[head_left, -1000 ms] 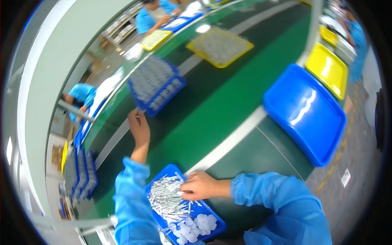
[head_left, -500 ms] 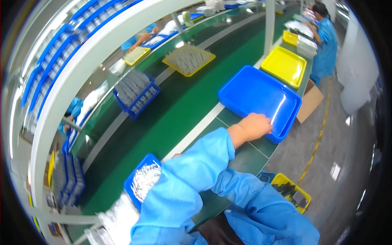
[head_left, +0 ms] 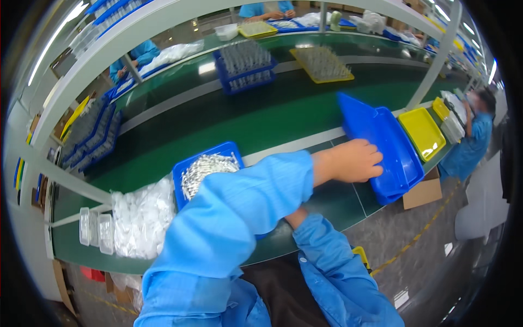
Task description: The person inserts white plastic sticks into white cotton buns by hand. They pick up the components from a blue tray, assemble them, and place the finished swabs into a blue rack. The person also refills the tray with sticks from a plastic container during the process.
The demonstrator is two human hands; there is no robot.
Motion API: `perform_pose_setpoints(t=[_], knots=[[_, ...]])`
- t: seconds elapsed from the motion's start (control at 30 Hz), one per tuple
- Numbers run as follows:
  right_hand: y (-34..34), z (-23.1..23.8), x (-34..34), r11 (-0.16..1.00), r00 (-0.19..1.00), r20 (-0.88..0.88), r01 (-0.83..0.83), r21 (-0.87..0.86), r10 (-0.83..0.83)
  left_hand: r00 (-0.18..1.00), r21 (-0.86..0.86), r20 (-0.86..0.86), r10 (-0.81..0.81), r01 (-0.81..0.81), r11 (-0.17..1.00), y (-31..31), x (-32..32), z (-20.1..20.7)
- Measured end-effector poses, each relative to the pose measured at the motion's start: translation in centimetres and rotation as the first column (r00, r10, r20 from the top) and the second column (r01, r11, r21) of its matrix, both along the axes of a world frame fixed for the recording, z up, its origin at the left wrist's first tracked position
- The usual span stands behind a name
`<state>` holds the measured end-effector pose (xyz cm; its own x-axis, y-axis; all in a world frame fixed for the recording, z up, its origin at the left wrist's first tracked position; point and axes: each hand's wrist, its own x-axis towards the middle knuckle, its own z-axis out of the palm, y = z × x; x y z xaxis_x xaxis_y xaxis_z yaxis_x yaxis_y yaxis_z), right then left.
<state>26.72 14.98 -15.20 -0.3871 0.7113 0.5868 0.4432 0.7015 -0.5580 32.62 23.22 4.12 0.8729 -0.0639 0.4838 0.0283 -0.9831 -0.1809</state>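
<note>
My left forearm crosses over my right one. My left hand (head_left: 357, 161), fingers curled, grips the near edge of a blue plastic tray (head_left: 360, 117). That tray stands tilted over a second blue tray (head_left: 402, 163). Only the wrist of my right hand (head_left: 297, 217) shows; its fingers are hidden beneath my left sleeve. On the left, a blue tray heaped with small white and clear pieces (head_left: 210, 170) lies partly behind that sleeve.
A yellow tray (head_left: 422, 133) sits past the blue ones. Bagged white parts (head_left: 143, 218) and clear boxes (head_left: 97, 229) are at left. Trays of upright clear parts (head_left: 245, 62) stand across the green bench (head_left: 294, 114). A co-worker (head_left: 474, 136) is at right.
The upper blue tray has gone from lying flat to tilted, its far end raised, with my left hand on it. The view has swung, showing more of the left.
</note>
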Motion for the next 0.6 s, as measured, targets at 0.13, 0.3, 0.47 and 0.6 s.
perform_pose_setpoints(t=[0.13, 0.3, 0.47, 0.6], knots=[[-8.8, 6.0, 0.0, 0.964, 0.97, 0.026, -0.241, 0.115, 0.24, 0.989, -0.002, -0.064, 0.132, -0.132, 0.991, -3.6, -10.0, -4.4], [-15.0, 14.6, -0.2, 0.745, 0.767, -0.017, -0.617, 0.256, 0.641, 0.856, -0.177, -0.258, 0.448, -0.498, 0.849, -10.8, -20.5, -10.9], [-8.6, 13.8, 5.5, 0.999, 0.979, 0.202, 0.025, 0.046, -0.034, 0.777, -0.482, -0.077, 0.624, -0.577, 0.659, -19.8, -26.4, -3.3], [-6.2, 10.0, 7.0, 0.972, 0.842, 0.535, 0.177, -0.153, -0.069, 0.64, -0.604, -0.069, 0.766, -0.638, 0.478, -26.6, -32.9, -2.8]])
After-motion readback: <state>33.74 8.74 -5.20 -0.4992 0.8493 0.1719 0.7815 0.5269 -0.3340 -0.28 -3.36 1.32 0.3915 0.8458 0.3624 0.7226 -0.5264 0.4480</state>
